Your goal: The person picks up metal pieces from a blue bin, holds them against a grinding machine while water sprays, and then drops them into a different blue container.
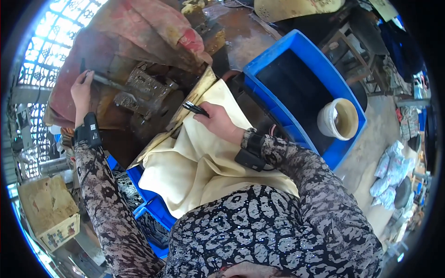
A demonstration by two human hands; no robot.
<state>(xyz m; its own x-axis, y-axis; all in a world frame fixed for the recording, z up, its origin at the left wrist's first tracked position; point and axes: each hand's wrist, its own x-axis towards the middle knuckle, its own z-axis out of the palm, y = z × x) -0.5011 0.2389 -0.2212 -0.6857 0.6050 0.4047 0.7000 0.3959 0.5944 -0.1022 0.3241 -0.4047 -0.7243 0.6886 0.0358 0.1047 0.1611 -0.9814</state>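
Observation:
My left hand point(81, 93) is raised at the far left, its fingers closed round the end of a lever point(107, 81) that runs to a grimy metal machine point(149, 91). In front of my body my right hand point(217, 121) grips a small bunch of slim, dark, shiny-ended pieces point(194, 108); their exact kind cannot be made out. That hand is above a cream sheet point(204, 139) draped over my lap and up to a worn wooden edge point(197, 95). A stained reddish cloth point(134, 28) hangs over and behind the machine.
To the right stands a blue crate point(340, 76) with a dark bottom, holding a whitish bucket point(327, 121). Another blue bin point(160, 206), with dark slender pieces, is partly hidden beside my left forearm. A carton point(48, 211) is at lower left; bundles point(391, 173) lie on the right floor.

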